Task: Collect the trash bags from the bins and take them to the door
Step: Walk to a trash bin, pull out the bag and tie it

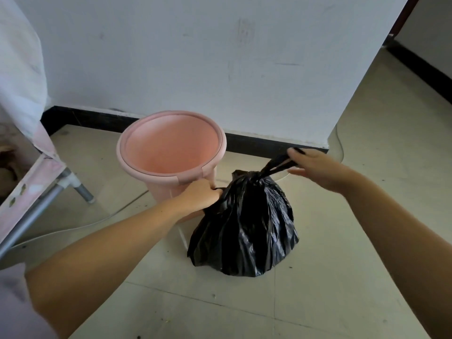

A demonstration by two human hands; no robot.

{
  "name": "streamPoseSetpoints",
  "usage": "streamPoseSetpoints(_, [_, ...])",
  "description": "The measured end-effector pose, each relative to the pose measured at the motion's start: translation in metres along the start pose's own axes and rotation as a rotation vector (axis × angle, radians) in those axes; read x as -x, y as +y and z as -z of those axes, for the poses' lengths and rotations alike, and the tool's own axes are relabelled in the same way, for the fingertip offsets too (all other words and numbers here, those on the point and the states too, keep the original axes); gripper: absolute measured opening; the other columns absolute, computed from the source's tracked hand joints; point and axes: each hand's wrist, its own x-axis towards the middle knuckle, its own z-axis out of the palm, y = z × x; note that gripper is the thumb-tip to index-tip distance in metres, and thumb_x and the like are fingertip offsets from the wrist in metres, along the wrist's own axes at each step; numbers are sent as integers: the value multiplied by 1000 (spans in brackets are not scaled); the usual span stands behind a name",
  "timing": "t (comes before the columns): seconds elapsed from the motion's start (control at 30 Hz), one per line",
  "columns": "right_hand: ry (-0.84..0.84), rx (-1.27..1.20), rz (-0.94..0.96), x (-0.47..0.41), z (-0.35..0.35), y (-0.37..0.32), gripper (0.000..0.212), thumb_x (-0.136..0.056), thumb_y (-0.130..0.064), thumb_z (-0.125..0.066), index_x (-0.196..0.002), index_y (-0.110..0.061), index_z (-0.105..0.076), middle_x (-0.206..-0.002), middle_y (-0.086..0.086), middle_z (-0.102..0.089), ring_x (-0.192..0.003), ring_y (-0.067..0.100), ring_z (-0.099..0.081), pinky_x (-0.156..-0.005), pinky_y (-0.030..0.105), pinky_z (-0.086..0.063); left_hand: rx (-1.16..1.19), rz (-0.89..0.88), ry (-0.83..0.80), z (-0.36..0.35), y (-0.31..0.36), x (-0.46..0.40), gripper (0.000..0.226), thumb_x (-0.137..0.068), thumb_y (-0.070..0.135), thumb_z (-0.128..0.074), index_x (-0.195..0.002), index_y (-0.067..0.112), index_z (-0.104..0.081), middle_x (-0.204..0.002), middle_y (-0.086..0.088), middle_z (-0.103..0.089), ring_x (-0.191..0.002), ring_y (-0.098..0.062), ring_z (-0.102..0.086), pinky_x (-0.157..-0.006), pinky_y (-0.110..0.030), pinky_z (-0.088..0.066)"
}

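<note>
A full black trash bag (pixel 244 226) sits on the tiled floor just right of a pink bin (pixel 171 148), which stands with no liner inside it. The bag's neck is gathered into a knot at the top. My left hand (pixel 199 195) is closed on one black strand at the bag's upper left, in front of the bin. My right hand (pixel 315 167) pinches the other strand and pulls it up and to the right of the knot.
A white wall with a black baseboard (pixel 269 143) runs behind the bin. At the left stands a metal-legged rack (pixel 36 192) draped in pale cloth. A white cable (pixel 73 228) crosses the floor. Open floor continues past the wall corner at the right.
</note>
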Motion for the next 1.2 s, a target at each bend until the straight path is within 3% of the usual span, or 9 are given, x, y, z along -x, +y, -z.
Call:
streamPoseSetpoints(0.13, [94, -582, -193, 12, 30, 58, 45, -102, -27, -33, -65, -10, -52, -70, 3, -66, -77, 13, -71, -78, 36, -60, -226, 159, -12, 1, -40, 2, 25, -87, 27, -46, -66, 14, -47, -58, 1, -43, -55, -17, -41, -51, -26, -30])
streamPoseSetpoints(0.33, [243, -778, -404, 39, 53, 134, 36, -103, -28, -31, -70, -14, -39, -48, -3, -43, -49, 9, -50, -71, 38, -61, -461, 263, -126, 1, -80, 7, 37, -92, 17, -42, -125, 3, -49, -114, -14, -56, -94, -29, -57, -62, -25, -43])
streamPoseSetpoints(0.43, [272, -793, -480, 53, 57, 159, 34, -103, -28, -30, -72, -16, -37, -45, -5, -37, -43, 7, -45, -67, 35, -62, -527, 259, -95, 3, -95, 9, 26, -92, 22, -48, -111, 6, -55, -98, -8, -56, -83, -25, -55, -53, -25, -39])
streamPoseSetpoints(0.57, [339, -721, -500, 45, 54, 162, 35, -104, -29, -29, -72, -17, -38, -36, -4, -31, -35, 3, -39, -61, 27, -59, -659, 234, -52, -1, -97, 11, 20, -89, 10, -43, -106, 9, -54, -94, -4, -54, -85, -24, -55, -70, -31, -45])
streamPoseSetpoints(0.73, [453, -701, -361, 20, 58, 119, 33, -102, -27, -35, -73, -16, -46, -34, -10, -29, -29, 4, -28, -51, 17, -37, -575, -137, 54, 7, -52, 20, 24, -82, 1, -48, -71, 22, -46, -83, 3, -51, -83, -22, -50, -70, -30, -40])
streamPoseSetpoints(0.9, [6, -344, -161, 5, 9, 30, 19, -96, -26, -50, -110, -18, -60, -75, -3, -59, -65, 7, -58, -60, 22, -48, -179, -558, 201, -11, 36, 38, 29, -78, -6, -52, -100, 11, -60, -91, 5, -51, -86, -15, -51, -75, -30, -44])
streamPoseSetpoints(1.03, [-469, 81, -45, 11, -47, -12, 23, -97, -28, -49, -116, -18, -59, -86, -2, -59, -72, 6, -54, -70, 21, -46, -54, -633, 191, -20, 77, 37, 70, -81, -6, -52, -144, 17, -32, -136, -3, -41, -122, -13, -41, -94, -21, -38])
streamPoseSetpoints(1.13, [-526, 184, -61, 17, -51, -17, 19, -94, -32, -53, -95, -17, -64, -80, 12, -43, -66, 15, -40, -64, 21, -42, 39, -559, -43, -14, 75, 31, 52, -81, -5, -52, -129, 12, -50, -124, -4, -56, -109, -14, -53, -91, -27, -45])
streamPoseSetpoints(1.2, [-573, 279, -108, 21, -48, -17, 24, -92, -27, -58, -101, -5, -64, -91, 22, -58, -75, 21, -59, -78, 28, -57, -23, -529, -143, -13, 68, 28, 29, -79, -3, -57, -107, 5, -58, -98, -6, -61, -87, -16, -54, -76, -28, -44])
